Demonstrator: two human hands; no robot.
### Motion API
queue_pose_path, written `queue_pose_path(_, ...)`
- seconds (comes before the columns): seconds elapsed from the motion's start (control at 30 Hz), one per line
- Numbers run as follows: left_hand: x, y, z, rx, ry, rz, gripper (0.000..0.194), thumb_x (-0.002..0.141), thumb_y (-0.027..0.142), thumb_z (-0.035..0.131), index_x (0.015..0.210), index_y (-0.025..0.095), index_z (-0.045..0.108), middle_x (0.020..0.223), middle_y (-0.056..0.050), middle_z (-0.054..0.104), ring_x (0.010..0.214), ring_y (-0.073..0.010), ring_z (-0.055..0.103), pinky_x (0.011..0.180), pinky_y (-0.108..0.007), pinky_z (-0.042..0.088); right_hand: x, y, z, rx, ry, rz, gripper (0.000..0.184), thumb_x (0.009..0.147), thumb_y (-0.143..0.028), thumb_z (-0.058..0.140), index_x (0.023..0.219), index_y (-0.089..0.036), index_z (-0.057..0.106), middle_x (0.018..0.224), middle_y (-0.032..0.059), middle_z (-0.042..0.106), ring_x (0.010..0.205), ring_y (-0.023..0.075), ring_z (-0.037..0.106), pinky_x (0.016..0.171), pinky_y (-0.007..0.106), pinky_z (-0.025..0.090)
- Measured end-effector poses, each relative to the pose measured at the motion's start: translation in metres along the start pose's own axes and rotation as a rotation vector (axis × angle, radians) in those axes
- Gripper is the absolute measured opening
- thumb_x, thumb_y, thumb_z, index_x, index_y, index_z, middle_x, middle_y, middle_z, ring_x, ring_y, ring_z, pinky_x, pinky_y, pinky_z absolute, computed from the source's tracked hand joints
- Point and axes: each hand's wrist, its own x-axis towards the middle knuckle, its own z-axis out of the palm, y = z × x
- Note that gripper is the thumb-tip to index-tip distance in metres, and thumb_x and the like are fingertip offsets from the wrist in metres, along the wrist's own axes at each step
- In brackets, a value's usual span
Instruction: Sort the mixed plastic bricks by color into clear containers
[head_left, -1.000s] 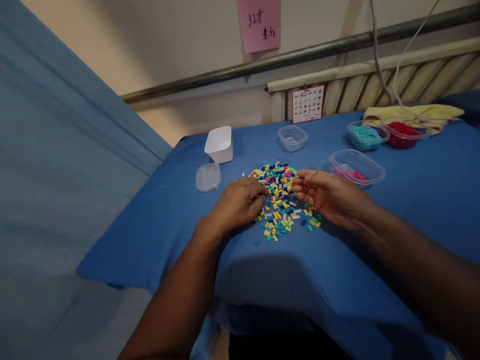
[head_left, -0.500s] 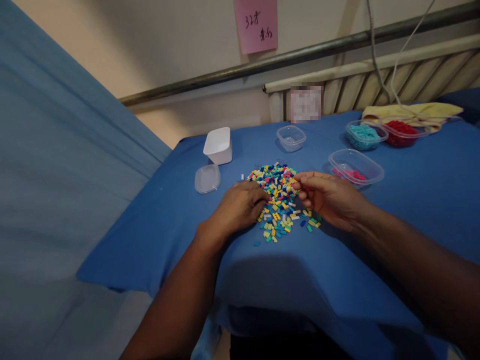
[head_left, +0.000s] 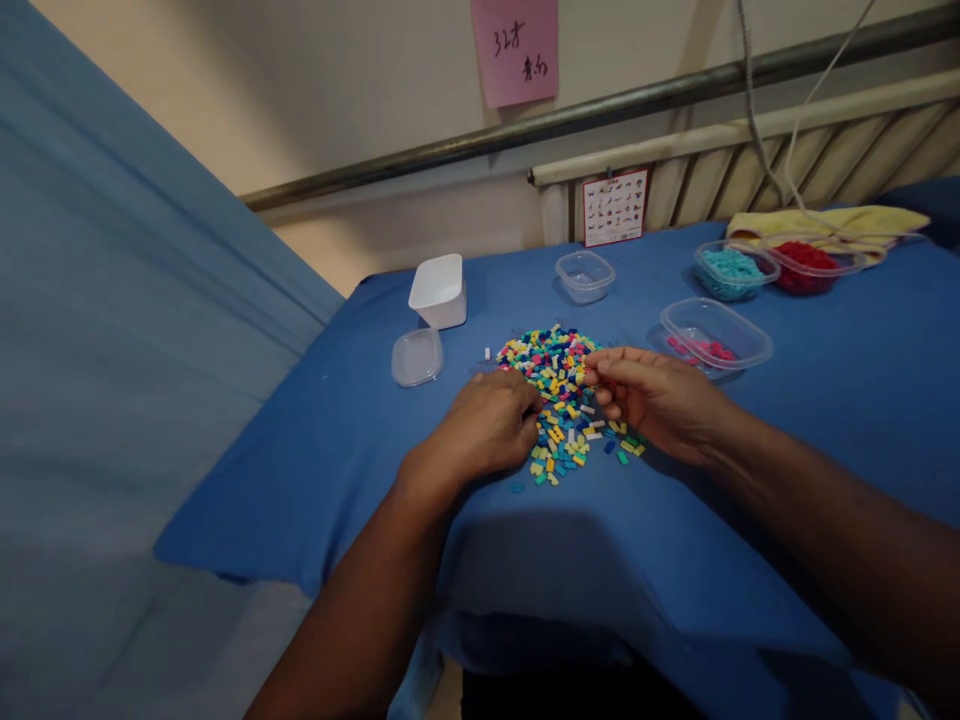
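Note:
A loose heap of small toy building bricks [head_left: 559, 385] in yellow, blue, teal, white and pink lies on the blue cloth [head_left: 360, 400]. My left hand [head_left: 495, 420] rests over the heap's left side, its fingers curled down into the bricks; whatever they pinch is hidden. At the heap's right edge, my right hand [head_left: 656, 400] has thumb and forefinger pressed together, the other fingers curled. What is in that pinch is too small to make out. Just beyond this hand stands a clear plastic tub [head_left: 757, 350] with several pink bricks [head_left: 701, 348] in it.
Clear tubs hold turquoise bricks [head_left: 731, 270] and red bricks [head_left: 806, 265] at the back right, before a yellow cloth [head_left: 862, 222]. A small clear tub [head_left: 585, 285] stands behind the heap. Left of it are a white box [head_left: 442, 295] and a clear lid [head_left: 417, 358]. A radiator [head_left: 720, 180] runs behind.
My left hand has shifted slightly right and towards me, its fingers curling further over the bricks. My right hand stays nearly in place, still pinched.

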Motion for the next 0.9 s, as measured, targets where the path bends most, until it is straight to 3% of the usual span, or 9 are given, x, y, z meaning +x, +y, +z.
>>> queue_pose_path(0.17,0.0,0.003,-0.002,0.013,-0.024,-0.004,0.013,0.088,0.014,0.057,0.088,0.018,0.069,0.091,-0.01,0.071,0.086,-0.0258,0.061,0.08,-0.041,0.047,0.0,0.001,0.0,-0.01,-0.007,-0.001,0.018,0.087,-0.034,0.085,0.095,-0.023,0.073,0.092,0.0029,0.072,0.067,0.0144,0.057,0.053,0.027,0.047)
queue_pose_path(0.43,-0.004,-0.003,-0.005,-0.096,-0.067,0.115,0.016,0.093,0.014,0.054,0.092,0.019,0.068,0.094,-0.007,0.071,0.087,-0.0232,0.061,0.087,-0.039,0.047,-0.001,0.0,0.001,0.042,0.011,0.024,0.017,0.086,-0.031,0.085,0.095,-0.021,0.075,0.09,0.0026,0.071,0.067,0.0129,0.057,0.052,0.023,0.046)
queue_pose_path(0.63,-0.005,-0.003,-0.006,-0.159,-0.079,0.075,0.021,0.087,0.009,0.055,0.1,0.02,0.068,0.101,-0.005,0.073,0.09,-0.0215,0.063,0.087,-0.036,0.048,-0.005,-0.003,0.006,0.043,0.021,0.013,0.018,0.084,-0.028,0.086,0.094,-0.019,0.075,0.089,0.0032,0.07,0.066,0.0113,0.056,0.052,0.021,0.045)
queue_pose_path(0.9,-0.001,-0.015,0.003,-0.123,0.044,-0.013,0.03,0.092,0.013,0.055,0.115,0.018,0.074,0.102,-0.008,0.069,0.094,-0.0226,0.064,0.084,-0.035,0.05,-0.005,-0.004,0.008,0.05,0.015,0.008,0.019,0.083,-0.029,0.086,0.094,-0.018,0.074,0.088,0.0021,0.07,0.064,0.0104,0.055,0.051,0.021,0.043)
